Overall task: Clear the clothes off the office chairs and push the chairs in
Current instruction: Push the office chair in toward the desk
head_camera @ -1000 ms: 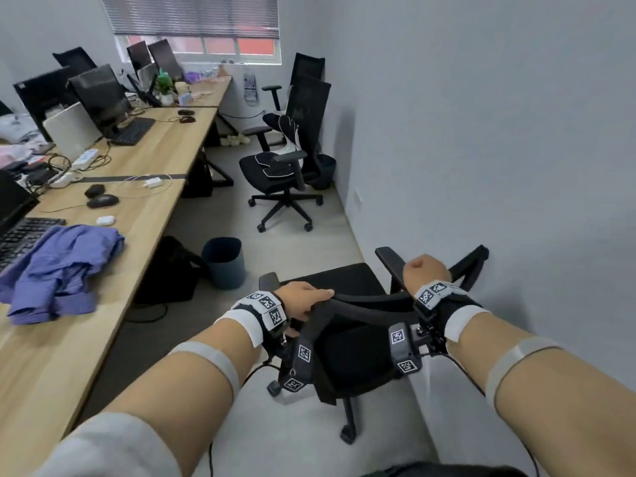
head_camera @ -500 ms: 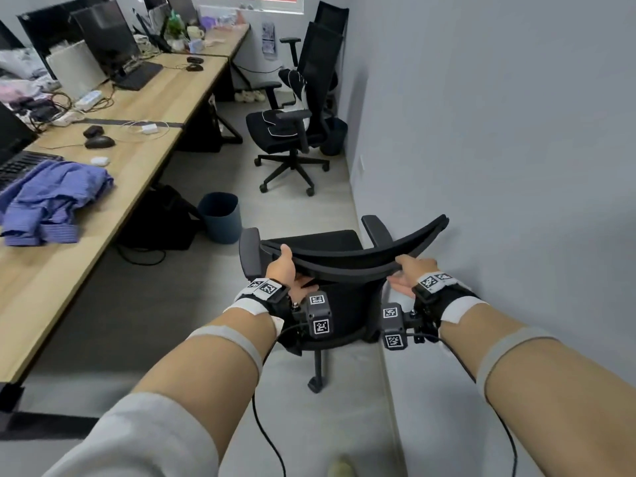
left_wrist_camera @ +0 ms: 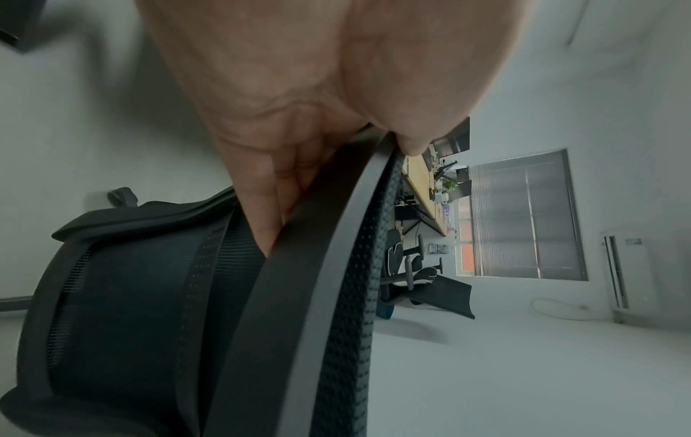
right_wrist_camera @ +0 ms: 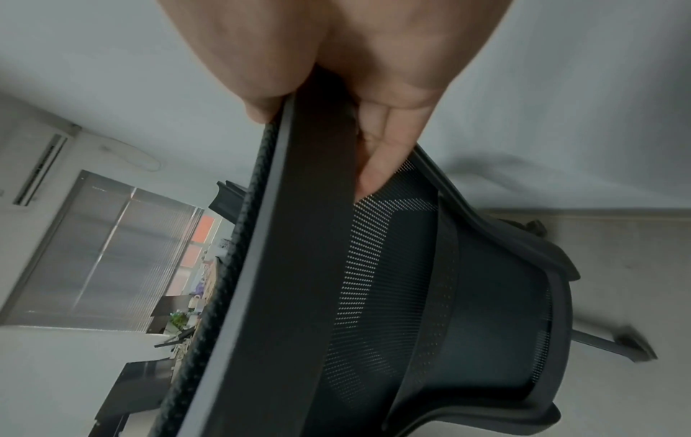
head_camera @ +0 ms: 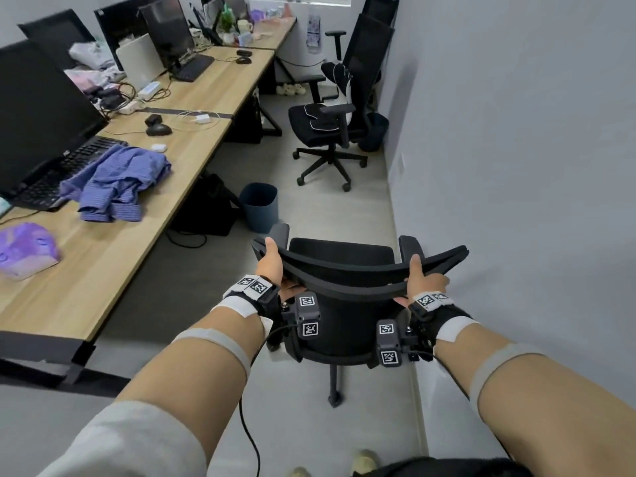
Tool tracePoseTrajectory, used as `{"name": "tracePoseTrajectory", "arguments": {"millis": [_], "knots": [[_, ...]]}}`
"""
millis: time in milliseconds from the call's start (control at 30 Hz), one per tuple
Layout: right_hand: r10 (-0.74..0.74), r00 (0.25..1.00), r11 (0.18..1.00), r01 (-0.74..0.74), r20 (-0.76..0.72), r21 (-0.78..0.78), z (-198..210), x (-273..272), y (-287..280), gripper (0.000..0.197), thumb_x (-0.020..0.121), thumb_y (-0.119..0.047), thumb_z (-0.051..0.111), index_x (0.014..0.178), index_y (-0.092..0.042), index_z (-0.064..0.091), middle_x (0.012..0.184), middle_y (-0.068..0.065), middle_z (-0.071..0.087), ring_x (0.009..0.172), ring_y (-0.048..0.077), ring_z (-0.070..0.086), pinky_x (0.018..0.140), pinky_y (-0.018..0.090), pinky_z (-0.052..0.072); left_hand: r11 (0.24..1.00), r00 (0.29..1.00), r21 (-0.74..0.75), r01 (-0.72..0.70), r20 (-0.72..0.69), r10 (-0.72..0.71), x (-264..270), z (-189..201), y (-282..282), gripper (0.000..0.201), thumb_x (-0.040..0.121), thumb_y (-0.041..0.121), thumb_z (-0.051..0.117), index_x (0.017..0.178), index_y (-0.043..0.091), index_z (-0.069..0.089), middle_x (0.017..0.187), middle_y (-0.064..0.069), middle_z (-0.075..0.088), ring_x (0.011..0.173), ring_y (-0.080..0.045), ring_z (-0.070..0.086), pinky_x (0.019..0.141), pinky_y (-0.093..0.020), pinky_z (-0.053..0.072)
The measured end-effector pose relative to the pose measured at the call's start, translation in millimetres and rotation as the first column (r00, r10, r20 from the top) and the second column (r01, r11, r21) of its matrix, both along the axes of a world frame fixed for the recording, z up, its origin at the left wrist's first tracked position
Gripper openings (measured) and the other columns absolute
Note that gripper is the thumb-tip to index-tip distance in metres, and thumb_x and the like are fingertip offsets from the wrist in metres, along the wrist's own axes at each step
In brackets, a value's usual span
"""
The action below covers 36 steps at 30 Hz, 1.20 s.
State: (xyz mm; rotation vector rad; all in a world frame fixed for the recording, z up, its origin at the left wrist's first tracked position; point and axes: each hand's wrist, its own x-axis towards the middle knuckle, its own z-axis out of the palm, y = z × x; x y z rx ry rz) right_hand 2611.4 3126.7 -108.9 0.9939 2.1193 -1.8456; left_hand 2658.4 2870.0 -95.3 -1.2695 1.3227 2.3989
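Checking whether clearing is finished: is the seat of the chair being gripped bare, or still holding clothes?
Bare. The near chair shows only black seat; the purple shirt lies on the desk.

The head camera looks down past both wrists, while each wrist camera looks along its fingers (left_wrist_camera: 262, 213), very near the shared chair backrest (head_camera: 347, 275).

Both grips flank the black mesh office chair's curved top rail (head_camera: 358, 275); left lies the long wooden surface (head_camera: 192, 146), ahead a second black office chair (head_camera: 330, 125).
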Motion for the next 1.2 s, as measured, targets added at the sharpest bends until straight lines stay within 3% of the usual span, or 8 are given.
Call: {"name": "tracePoseTrajectory", "arguments": {"millis": [100,300,400,467,567,700,967,1200], "knots": [[0.017,1.0,0.997,-0.016,0.014,-0.069,-1.5,4.1,-17.5,0.079,0.083,-0.056,0.067,0.133,-0.006,0.031,0.119,0.02,0.059,0.099,0.044,0.066,0.067,0.061,0.059,1.0,0.999,-0.018,-0.02,0.028,0.02,19.5,3.0,-17.0,0.067,0.093,0.073,0.034,0.104,0.01,0.053,0.1,-0.019,0.07,0.085,-0.036,0.069,0.061,-0.052,0.059],[0.241,0.968,0.952,-0.221,0.071,-0.213,0.8,-2.0,-54.6,0.049,0.088,-0.039,0.071,0.106,0.002,0.054,0.108,0.024,0.069,0.082,0.042,0.073,0.063,0.052,0.061,0.991,0.99,-0.057,-0.122,0.067,0.125,54.9,4.0,-61.8,0.062,0.094,0.071,0.032,0.095,0.012,0.049,0.097,-0.018,0.067,0.086,-0.039,0.069,0.073,-0.064,0.057],[0.297,0.951,0.928,-0.267,0.084,-0.26,-3.5,-6.5,-87.8,0.05,0.087,-0.039,0.073,0.111,-0.001,0.051,0.103,0.019,0.069,0.077,0.038,0.074,0.053,0.046,0.059,0.983,0.984,-0.132,-0.128,0.11,0.143,59.6,-20.7,-107.0,0.083,0.086,0.08,0.031,0.114,0.006,0.053,0.106,-0.023,0.07,0.094,-0.046,0.069,0.083,-0.068,0.054],[0.327,0.941,0.915,-0.292,0.086,-0.278,-5.4,-9.3,-110.1,0.044,0.088,-0.038,0.072,0.104,-0.003,0.052,0.097,0.015,0.066,0.075,0.036,0.072,0.056,0.047,0.059,0.967,0.98,-0.238,-0.091,0.151,0.13,71.4,-20.3,-130.0,0.09,0.09,0.076,0.026,0.12,-0.004,0.054,0.11,-0.024,0.069,0.099,-0.046,0.068,0.09,-0.055,0.055],[0.37,0.925,0.885,-0.325,0.081,-0.333,-9.4,-16.8,-138.9,0.038,0.089,-0.034,0.071,0.099,-0.003,0.053,0.091,0.013,0.061,0.076,0.037,0.069,0.068,0.055,0.058,0.944,0.975,-0.285,-0.164,0.099,0.199,87.2,-14.4,-145.2,0.075,0.099,0.064,0.029,0.113,-0.005,0.055,0.102,-0.025,0.068,0.089,-0.041,0.07,0.07,-0.04,0.064],[0.438,0.896,0.848,-0.383,0.077,-0.367,-12.8,-28.8,-171.2,0.045,0.087,-0.033,0.074,0.116,-0.005,0.053,0.087,0.012,0.058,0.079,0.037,0.069,0.071,0.057,0.059,0.934,0.955,-0.218,-0.284,0.022,0.296,93.8,-33.6,-167.0,0.084,0.084,0.072,0.039,0.136,0.007,0.048,0.129,-0.023,0.062,0.111,-0.043,0.066,0.089,-0.062,0.055],[0.582,0.813,0.736,-0.522,0.01,-0.431,-15.2,-73.2,-226.3,0.053,0.088,-0.031,0.073,0.129,-0.003,0.054,0.076,0.008,0.059,0.076,0.029,0.065,0.067,0.046,0.058,0.857,0.879,-0.255,-0.449,0.045,0.474,81.5,-57.1,-208.0,0.088,0.075,0.073,0.041,0.136,0.01,0.049,0.132,-0.023,0.061,0.112,-0.043,0.066,0.088,-0.067,0.053],[0.72,0.692,0.63,-0.68,-0.044,-0.374,-22.6,-151.4,-274.0,0.058,0.082,-0.039,0.076,0.126,-0.01,0.052,0.103,0.011,0.067,0.096,0.032,0.069,0.075,0.046,0.06,0.731,0.738,-0.207,-0.651,0.053,0.673,40.3,-52.5,-216.5,0.086,0.08,0.075,0.043,0.13,0.004,0.047,0.123,-0.025,0.063,0.107,-0.048,0.067,0.086,-0.073,0.05]]}}
